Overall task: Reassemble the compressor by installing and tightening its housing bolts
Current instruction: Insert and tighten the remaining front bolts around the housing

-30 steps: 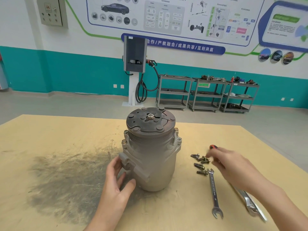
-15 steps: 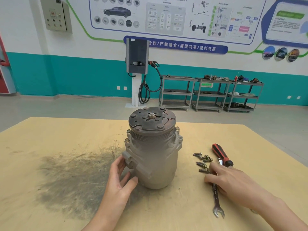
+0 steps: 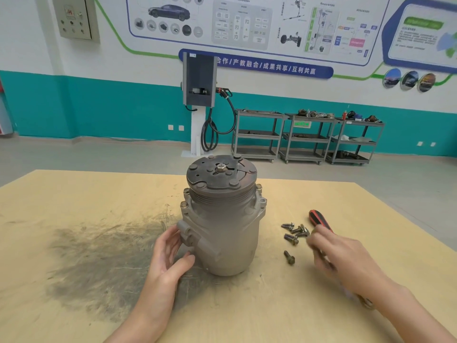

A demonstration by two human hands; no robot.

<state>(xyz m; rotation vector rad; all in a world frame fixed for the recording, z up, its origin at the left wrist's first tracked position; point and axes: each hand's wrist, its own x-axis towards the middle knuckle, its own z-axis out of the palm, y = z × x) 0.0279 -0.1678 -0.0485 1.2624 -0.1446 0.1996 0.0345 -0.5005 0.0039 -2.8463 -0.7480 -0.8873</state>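
Observation:
The grey compressor (image 3: 222, 231) stands upright mid-table, its dark pulley plate on top and bolt heads around its upper flange. My left hand (image 3: 168, 261) rests against its lower left side, fingers relaxed on the port boss. To the right lie several loose bolts (image 3: 294, 230), and one bolt (image 3: 289, 257) sits apart nearer me. My right hand (image 3: 338, 258) is motion-blurred just right of them, fingers curled round the wrench (image 3: 324, 262), which is mostly hidden under the hand.
A red-and-black screwdriver handle (image 3: 317, 217) lies behind my right hand. The end of another metal tool (image 3: 367, 303) shows under my right wrist. A dark smudge covers the wooden table (image 3: 86, 256) at left. Metal carts stand by the far wall.
My right hand dropped from the bolts onto the wrench and picked it up from the table. One bolt now lies apart from the cluster. My left hand stayed on the compressor.

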